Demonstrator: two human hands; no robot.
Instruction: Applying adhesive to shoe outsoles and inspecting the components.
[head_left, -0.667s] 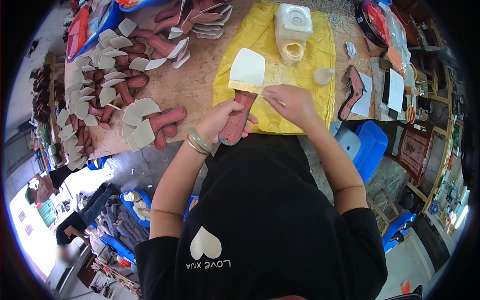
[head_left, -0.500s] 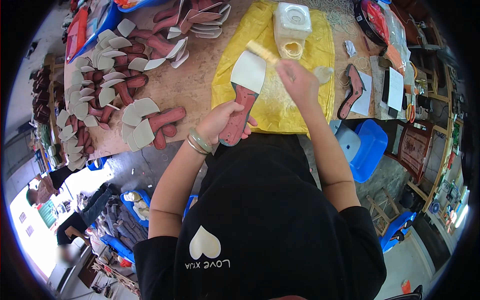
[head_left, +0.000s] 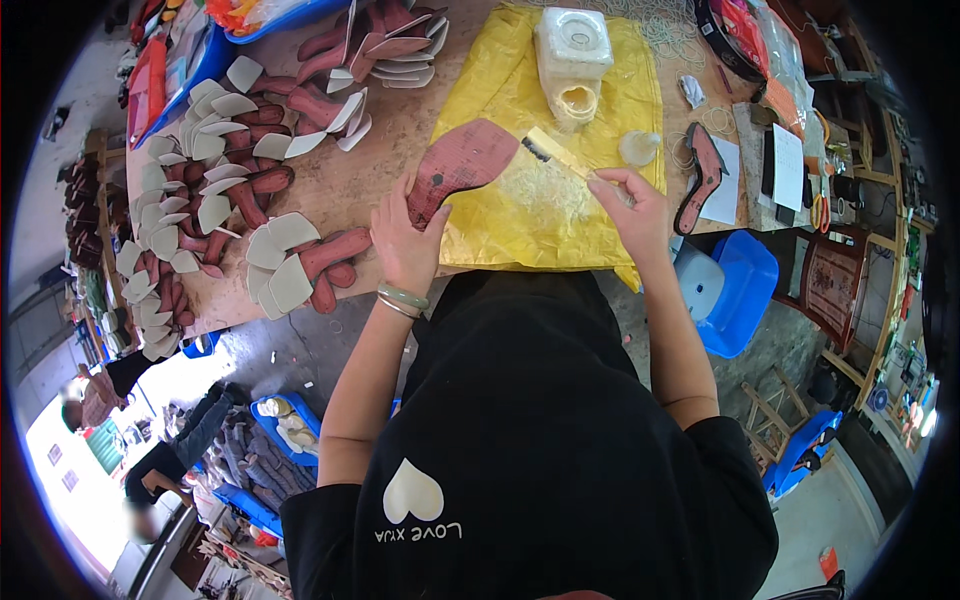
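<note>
Bench: From my remote seat I look down through the head camera on a wooden bench (head_left: 392,125), crowded at both ends.
Stacked pieces: Reddish, sole-shaped parts with pale flaps (head_left: 234,105) lie heaped along its left side.
Yellow sheet: A creased yellow sheet (head_left: 480,60) covers the middle, whitish residue smeared across it. I judge the step in hand to be brushing, caught between strokes; the next move seems to call for a loaded brush and a steadily held piece.
White container: It stands on the sheet's far part, a white block (head_left: 574,50) with a round, crusted mouth facing the person.
Red sole piece: The reddish piece (head_left: 460,170) is held up over the sheet's left side, wide end away from the body.
Left hand: Its fingers (head_left: 408,240) are closed around the narrow end, thumb to the right; I cannot see every fingertip.
Right hand: Its fingers (head_left: 635,210) are pinched together on a handle's end.
Brush: The pale brush (head_left: 560,153) points left, dark bristles just beside the piece; contact I cannot tell.
</note>
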